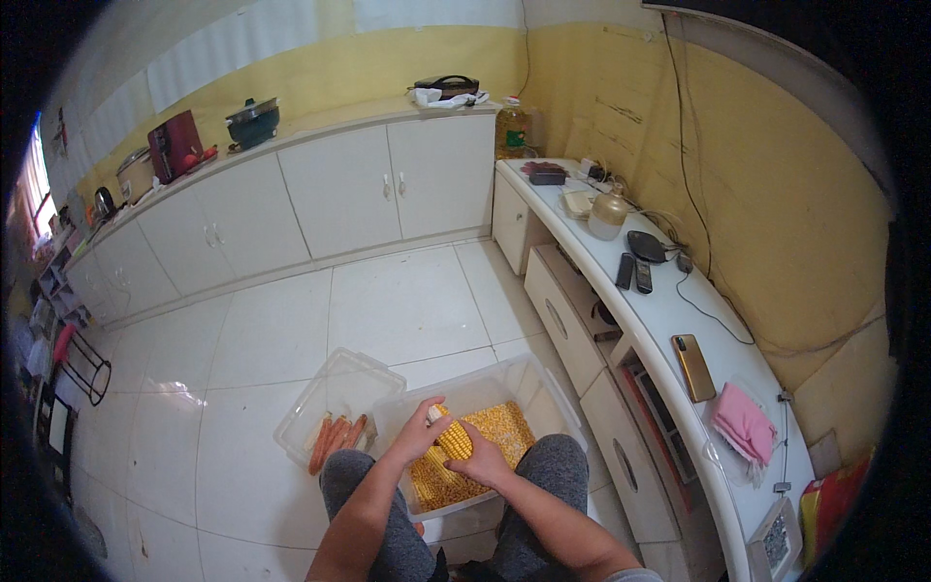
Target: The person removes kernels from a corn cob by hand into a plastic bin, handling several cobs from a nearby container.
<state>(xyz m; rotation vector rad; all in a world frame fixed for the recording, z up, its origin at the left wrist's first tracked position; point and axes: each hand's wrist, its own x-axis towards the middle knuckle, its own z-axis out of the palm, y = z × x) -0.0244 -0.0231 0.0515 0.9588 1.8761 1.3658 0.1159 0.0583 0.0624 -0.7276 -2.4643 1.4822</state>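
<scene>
An ear of yellow corn [454, 439] is held between both hands, above a translucent plastic bin [558, 407]. My left hand [420, 434] grips its upper left end, where a pale patch shows. Around the lower right end my right hand [480, 460] is closed. Loose corn kernels [509, 429] lie in the bin, and at least one more ear [436, 473] rests on them, partly hidden by the hands. To the left, several reddish bare corncobs [338, 436] lie in a clear plastic lid [320, 385] on the floor.
A white low cabinet [709, 465] on the right bears a gold smartphone [694, 368], a pink cloth [745, 423], two remote controls [643, 277] and a jug [608, 212]. White cupboards [334, 189] line the back wall. A stool [87, 367] stands far left on the tiled floor [254, 429].
</scene>
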